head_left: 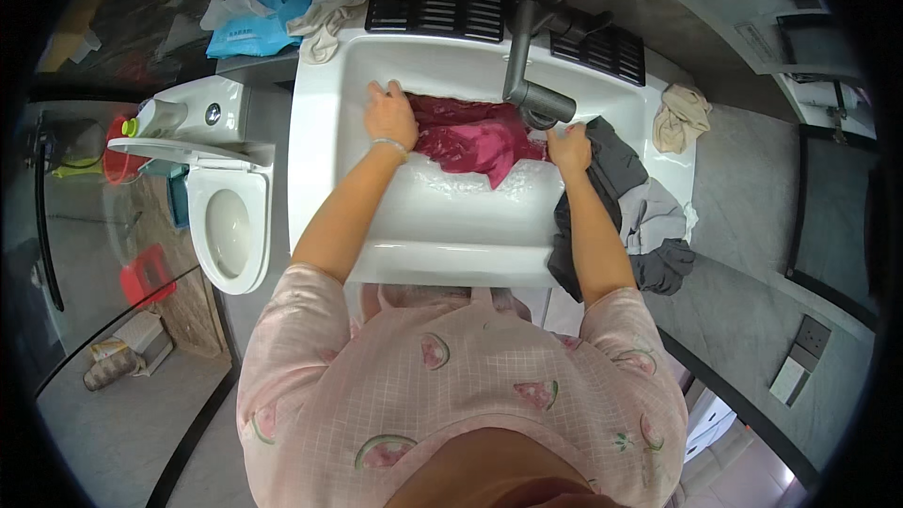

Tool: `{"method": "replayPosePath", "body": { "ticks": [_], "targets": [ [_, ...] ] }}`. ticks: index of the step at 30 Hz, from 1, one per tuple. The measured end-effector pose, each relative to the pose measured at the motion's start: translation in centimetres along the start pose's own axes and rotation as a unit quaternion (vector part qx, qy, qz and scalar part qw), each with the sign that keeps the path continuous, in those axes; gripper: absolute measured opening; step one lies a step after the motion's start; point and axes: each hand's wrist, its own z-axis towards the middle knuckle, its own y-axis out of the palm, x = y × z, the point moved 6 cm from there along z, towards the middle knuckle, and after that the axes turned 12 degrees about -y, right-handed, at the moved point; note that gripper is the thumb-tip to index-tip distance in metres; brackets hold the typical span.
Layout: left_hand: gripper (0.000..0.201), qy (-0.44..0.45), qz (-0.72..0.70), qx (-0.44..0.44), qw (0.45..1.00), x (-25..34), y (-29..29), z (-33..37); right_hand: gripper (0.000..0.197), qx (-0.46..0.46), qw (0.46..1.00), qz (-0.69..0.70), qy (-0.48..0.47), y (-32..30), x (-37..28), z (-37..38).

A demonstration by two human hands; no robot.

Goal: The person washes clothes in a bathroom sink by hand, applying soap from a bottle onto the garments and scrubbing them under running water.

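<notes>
A wet, dark red garment (461, 132) with a brighter pink patch is stretched across the white sink (433, 259). At its left end, my left hand (390, 119) is closed on the cloth, a pale bracelet round the wrist. My right hand (569, 150) grips the other end, just below the spout, its fingers partly curled out of sight. Over the cloth's right part hangs the dark grey faucet (538, 99). Water or suds glisten along the garment's lower edge. Dark grey clothes (611, 169) lie over the sink's right side, close by my right forearm.
Light grey cloth (652, 216) lies among the dark clothes. A beige cloth (682, 119) drapes the right rim, and another cloth (329, 21) the back left corner near a blue wipes pack (256, 28). Black slotted trays (435, 7) line the back. Left stands a toilet (230, 226).
</notes>
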Motion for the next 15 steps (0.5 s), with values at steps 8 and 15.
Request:
{"method": "replayPosePath", "body": {
  "ticks": [8,15],
  "targets": [
    [0.081,0.183,0.15,-0.087,0.968,5.0,10.0,-5.8,0.061,-0.181,0.921,-0.183,-0.293,10.6,-5.2,-2.9],
    [0.09,0.25,0.052,-0.031,0.966,3.4,7.5,-4.7,0.052,0.079,0.969,-0.161,-0.173,10.3,-3.4,-3.0]
  ]
}}
